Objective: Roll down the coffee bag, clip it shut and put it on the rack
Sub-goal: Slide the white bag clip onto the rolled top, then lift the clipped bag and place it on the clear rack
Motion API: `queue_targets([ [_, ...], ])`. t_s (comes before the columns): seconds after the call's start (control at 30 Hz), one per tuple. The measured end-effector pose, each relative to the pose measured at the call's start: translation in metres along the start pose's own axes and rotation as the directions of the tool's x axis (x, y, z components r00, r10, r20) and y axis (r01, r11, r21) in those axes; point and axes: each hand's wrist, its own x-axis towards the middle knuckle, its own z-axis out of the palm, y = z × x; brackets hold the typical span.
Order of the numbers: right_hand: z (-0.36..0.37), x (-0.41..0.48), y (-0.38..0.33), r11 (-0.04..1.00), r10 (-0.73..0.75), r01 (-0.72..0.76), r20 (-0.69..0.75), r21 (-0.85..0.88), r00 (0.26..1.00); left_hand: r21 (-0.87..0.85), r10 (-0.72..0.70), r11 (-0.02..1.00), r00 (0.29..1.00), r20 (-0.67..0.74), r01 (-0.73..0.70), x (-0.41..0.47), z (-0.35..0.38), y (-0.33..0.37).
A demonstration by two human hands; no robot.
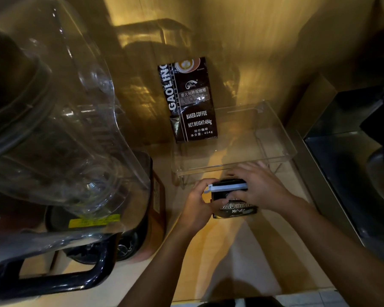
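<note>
Both hands close on a small dark coffee bag [236, 207] standing on the pale counter [242, 258]. The left hand [197, 207] curls around the bag's left edge, its fingertips pinching the near end of a white clip [227, 187] that lies across the bag's rolled-down top. The right hand [259, 187] lies over the clip's other end and the bag's upper right side, fingers spread and pressing down; whether the clip is fully snapped shut cannot be told, since its right end is hidden under that hand.

Just beyond the hands sits a clear plastic rack [282, 138], its front rim close to the right hand's fingertips. A second, taller coffee bag [192, 103], black with white print, stands at the rack's far left corner, leaning against the wall. To the left of the grip stands a large clear blender jug [60, 129] with a black handle. Off to the right is a dark machine [359, 165].
</note>
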Motion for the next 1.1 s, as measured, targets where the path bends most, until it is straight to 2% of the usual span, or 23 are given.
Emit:
queue_targets([
  [0.13, -0.013, -0.014, 0.014, 0.931, 0.179, -0.199, 0.091, 0.307, 0.980, -0.133, -0.037, 0.990, 0.999, 0.039, 0.042, 0.001, -0.001, -0.005],
  [0.2, -0.013, -0.021, 0.019, 0.849, 0.230, -0.251, 0.104, 0.464, 0.968, -0.195, -0.091, 0.976, 0.995, 0.046, 0.098, 0.003, -0.001, -0.009],
  [0.3, -0.004, -0.030, 0.025, 0.704, 0.335, -0.291, 0.059, 0.648, 0.941, -0.198, -0.089, 0.974, 0.990, 0.114, 0.110, 0.004, 0.005, -0.017],
  [0.4, 0.009, -0.036, 0.027, 0.634, 0.390, -0.271, 0.003, 0.724, 0.921, -0.179, -0.106, 0.975, 0.983, 0.149, 0.132, 0.005, 0.012, -0.024],
  [0.57, 0.030, -0.046, 0.036, 0.478, 0.458, -0.255, 0.010, 0.841, 0.889, -0.199, -0.192, 0.957, 0.974, 0.117, 0.213, 0.010, 0.017, -0.037],
  [0.7, 0.049, -0.051, 0.042, 0.363, 0.405, -0.333, 0.175, 0.870, 0.897, -0.141, -0.176, 0.971, 0.977, 0.124, 0.193, 0.009, 0.023, -0.048],
  [0.8, 0.061, -0.053, 0.042, 0.352, 0.315, -0.370, 0.264, 0.860, 0.912, -0.105, -0.165, 0.978, 0.974, 0.158, 0.182, 0.008, 0.030, -0.052],
  [0.93, 0.060, -0.051, 0.045, 0.415, 0.255, -0.356, 0.268, 0.838, 0.929, -0.132, -0.185, 0.971, 0.977, 0.105, 0.199, 0.009, 0.037, -0.054],
  [1.1, 0.056, -0.049, 0.048, 0.488, 0.347, -0.451, 0.308, 0.748, 0.886, -0.072, -0.211, 0.973, 0.972, 0.100, 0.219, 0.005, 0.034, -0.045],
])
